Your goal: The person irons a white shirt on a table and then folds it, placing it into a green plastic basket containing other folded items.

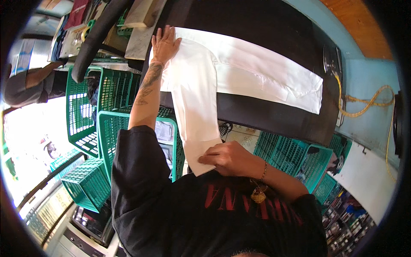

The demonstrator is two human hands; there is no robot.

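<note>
A white long-sleeved garment [196, 74] lies folded on a dark padded table [263, 19]. Its long folded part stretches right, and one sleeve hangs over the near edge towards my body. Flat on the garment's upper left corner rests my left hand [165, 45], fingers spread. My right hand [224, 157] pinches the cuff [200, 154] of the hanging sleeve close to my shirt, thumb and fingers closed on the cloth. At the table's right end stands a dark iron-like appliance [330, 61], only partly visible, beside a yellow cord [348, 113].
Green plastic baskets [115, 114] stand below the table on the left, some with cloth inside. More green baskets [316, 163] are beneath its right end. Another person's arm [41, 77] shows at far left. A dark padded bar [93, 41] extends near the upper left.
</note>
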